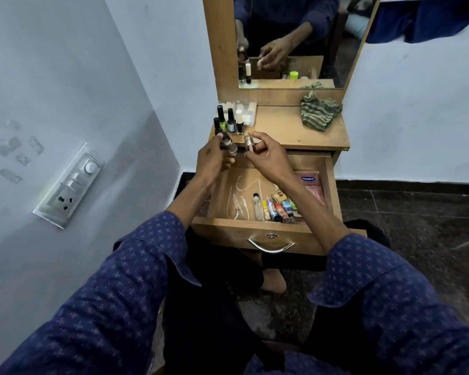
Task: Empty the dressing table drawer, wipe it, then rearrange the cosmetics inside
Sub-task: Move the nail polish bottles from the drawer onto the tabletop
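Note:
The wooden drawer [257,230] stands pulled out below the dressing table top [290,128]. Several small bottles and tubes [275,206] lie in a row at its front right, and a pink Vaseline packet [310,184] lies at the back right. My left hand [213,161] grips a small dark-capped bottle [229,143] over the drawer's back left corner. Beside it, my right hand [266,155] pinches a small silver-capped pink bottle [248,143]. Several nail polish bottles [228,121] stand at the top's left edge.
A striped green cloth [318,112] lies crumpled at the back right of the top, under the mirror [295,36]. A clear plastic box [245,112] sits behind the polish bottles. A switchboard [69,185] is on the left wall. My knees are below the drawer.

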Tool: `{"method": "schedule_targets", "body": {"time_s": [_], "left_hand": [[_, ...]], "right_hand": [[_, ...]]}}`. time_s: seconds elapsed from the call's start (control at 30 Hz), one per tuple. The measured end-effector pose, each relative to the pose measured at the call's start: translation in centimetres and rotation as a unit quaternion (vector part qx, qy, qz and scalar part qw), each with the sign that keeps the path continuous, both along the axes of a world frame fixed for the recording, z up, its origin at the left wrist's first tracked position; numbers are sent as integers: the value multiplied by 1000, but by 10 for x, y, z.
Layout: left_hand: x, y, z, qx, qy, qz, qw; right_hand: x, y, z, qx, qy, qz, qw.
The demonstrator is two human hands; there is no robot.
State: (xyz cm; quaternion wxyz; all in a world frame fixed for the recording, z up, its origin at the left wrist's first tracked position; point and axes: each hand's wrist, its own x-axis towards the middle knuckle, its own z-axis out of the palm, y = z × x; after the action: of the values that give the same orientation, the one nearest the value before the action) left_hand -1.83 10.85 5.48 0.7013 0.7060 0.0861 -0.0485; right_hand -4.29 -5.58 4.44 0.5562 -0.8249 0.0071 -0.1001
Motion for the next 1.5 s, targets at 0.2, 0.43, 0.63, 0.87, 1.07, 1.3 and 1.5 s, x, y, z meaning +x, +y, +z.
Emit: {"method": "schedule_targets", "body": {"time_s": [0.2,0.43,0.63,0.87,1.07,1.3,1.5], "left_hand": [[9,-10,9,-99,52,14,994],[15,-11,8,17,-45,-15,999],[17,-13,8,223,-189,-15,956],[28,-23,12,401,-246,-38,882],[30,-31,14,422,-281,-12,862],[38,-34,16,445,-291,-12,847],[44,-37,19,446,-293,-3,846]], "right_hand": [[7,-4,9,35,-3,18,999],[12,-4,12,48,6,-21,999],[25,-8,18,-58,-43,-86,994],[48,-14,40,-216,-113,-75,967],[70,-14,39,-288,-109,-64,949],[85,-15,29,-325,-103,-64,938],[84,-14,24,-330,-99,-78,935]]}}
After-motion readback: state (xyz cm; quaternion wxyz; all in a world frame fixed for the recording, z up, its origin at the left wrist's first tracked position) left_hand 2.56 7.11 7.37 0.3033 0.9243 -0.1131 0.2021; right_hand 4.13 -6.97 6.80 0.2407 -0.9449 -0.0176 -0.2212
